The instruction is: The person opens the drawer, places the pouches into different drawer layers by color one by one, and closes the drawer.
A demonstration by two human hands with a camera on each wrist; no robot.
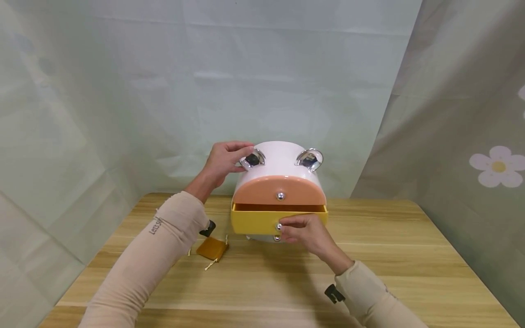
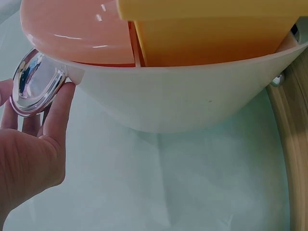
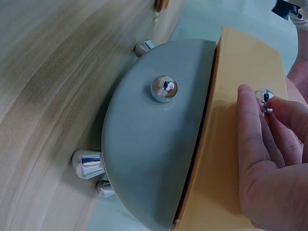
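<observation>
Your left hand (image 1: 223, 161) sat at the centre of the head view, steadying the round white organizer (image 1: 283, 159) from its left side. Its fingers were curled round the left chrome ear (image 1: 252, 159); in the left wrist view the fingertips (image 2: 60, 113) pressed against that mirrored ear (image 2: 36, 84) at the left edge of the frame.

Your right hand (image 1: 305, 232) was just below centre, thumb and fingers pinched together on the small chrome knob (image 1: 279, 226) of the yellow drawer (image 1: 256, 221). The drawer stood pulled a little way out from the body, beneath the closed orange drawer (image 1: 279, 189) (a dark gap showed along its top edge). In the right wrist view your fingers (image 3: 252, 139) lay across the yellow drawer front, closed about the knob (image 3: 263, 96) at the right edge, beside the grey bottom drawer (image 3: 149, 144).

The organizer stood at the middle of the wooden table (image 1: 410, 255), toward its far edge. A small brown pouch (image 1: 212, 249) lay on the table just lower left of it.
</observation>
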